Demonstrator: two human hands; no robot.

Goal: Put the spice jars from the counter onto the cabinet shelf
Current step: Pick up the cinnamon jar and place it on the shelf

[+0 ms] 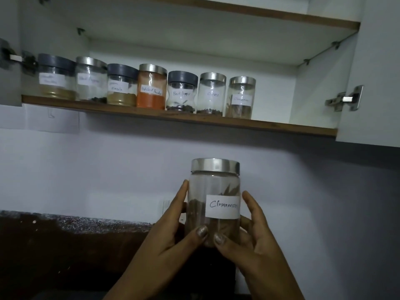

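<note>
A clear glass jar labelled "Cinnamon" [214,191], with a steel lid and brown sticks inside, is held upright in front of the wall, below the shelf. My left hand [173,230] grips its left side and my right hand [253,232] its right side, both thumbs pressed on the front near the bottom. Above, the cabinet shelf [281,126] carries a row of several labelled spice jars, from a dark-lidded jar [56,76] at the far left to a second cinnamon jar [241,97] at the right end.
To the right of the last jar the shelf board is bare as far as the cabinet side wall [318,92]. The open right door [376,72] with its metal hinge [344,99] juts out. A dark speckled counter [75,224] lies at the lower left.
</note>
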